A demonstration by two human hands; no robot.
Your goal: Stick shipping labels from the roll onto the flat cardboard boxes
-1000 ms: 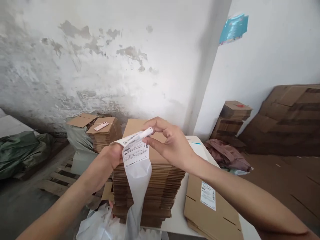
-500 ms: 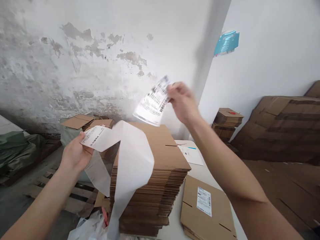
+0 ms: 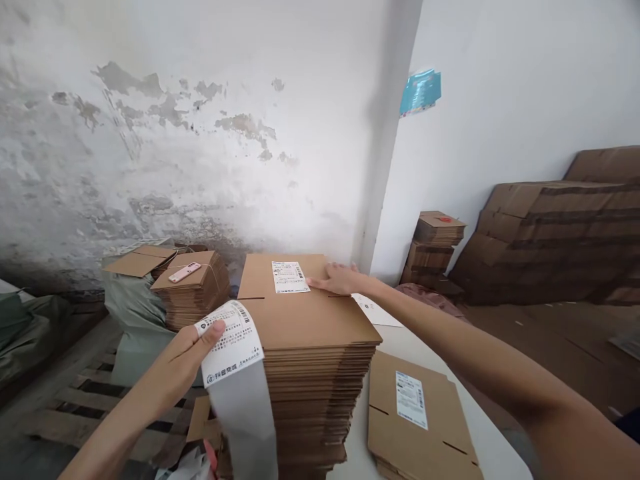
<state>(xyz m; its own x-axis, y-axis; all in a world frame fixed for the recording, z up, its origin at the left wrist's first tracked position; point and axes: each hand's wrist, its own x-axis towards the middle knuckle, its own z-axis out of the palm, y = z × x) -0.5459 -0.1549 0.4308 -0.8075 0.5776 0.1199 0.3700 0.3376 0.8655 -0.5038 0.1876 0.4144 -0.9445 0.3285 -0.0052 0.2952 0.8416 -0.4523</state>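
My left hand [image 3: 183,365] grips a strip of white shipping labels [image 3: 231,345] with its backing paper hanging down in front of a tall stack of flat cardboard boxes [image 3: 305,373]. One label [image 3: 290,277] lies stuck on the top box of that stack, near its far edge. My right hand [image 3: 341,278] rests flat on the top box just right of that label, fingers touching the cardboard, holding nothing.
A shorter pile of flat boxes with a label [image 3: 415,417] lies on the white table [image 3: 493,443] at the right. Tied box bundles [image 3: 193,287] sit left on a wooden pallet [image 3: 100,393]. More cardboard stacks [image 3: 550,233] line the right wall.
My right hand peeled a label off the strip, swung it up, and has put it down on the top box. My left hand kept the strip and lowered it to the stack's left.
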